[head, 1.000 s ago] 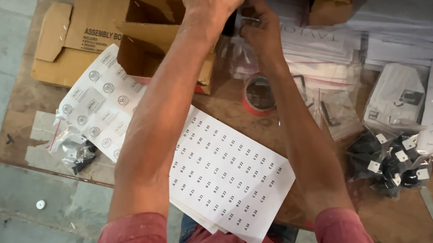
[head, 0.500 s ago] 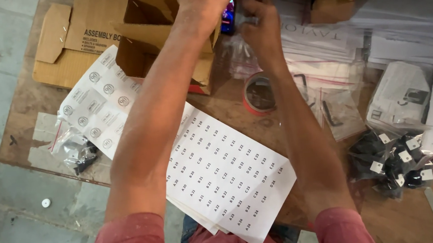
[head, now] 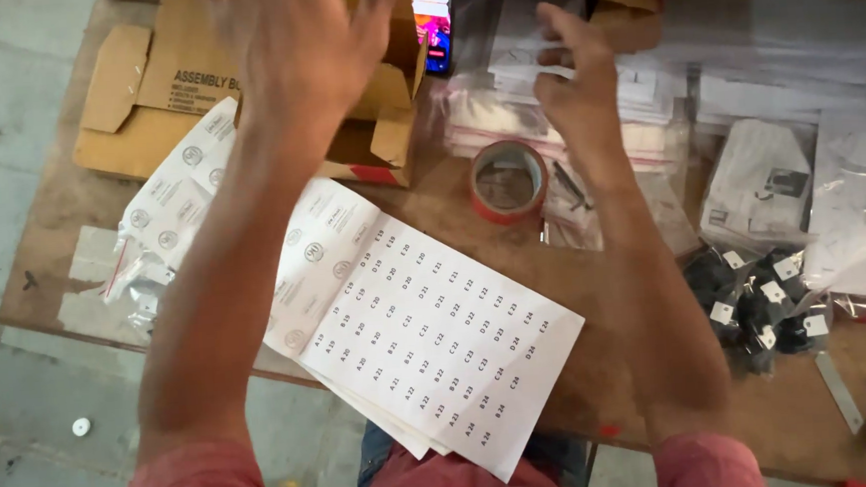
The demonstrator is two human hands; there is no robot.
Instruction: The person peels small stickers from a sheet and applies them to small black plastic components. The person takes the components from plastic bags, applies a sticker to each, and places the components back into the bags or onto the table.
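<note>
We see the left hand (head: 296, 51) up over the cardboard box (head: 194, 98), fingers spread wide, with nothing in it. The right hand (head: 574, 89) is half curled and pinches the edge of a clear plastic bag (head: 499, 19). Just below that hand sits a red tape roll (head: 507, 181). The sticker sheet (head: 429, 349) lies under both arms.

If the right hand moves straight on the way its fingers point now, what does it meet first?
Probably the clear plastic bag that the right hand already reaches; depth is unclear.
</note>
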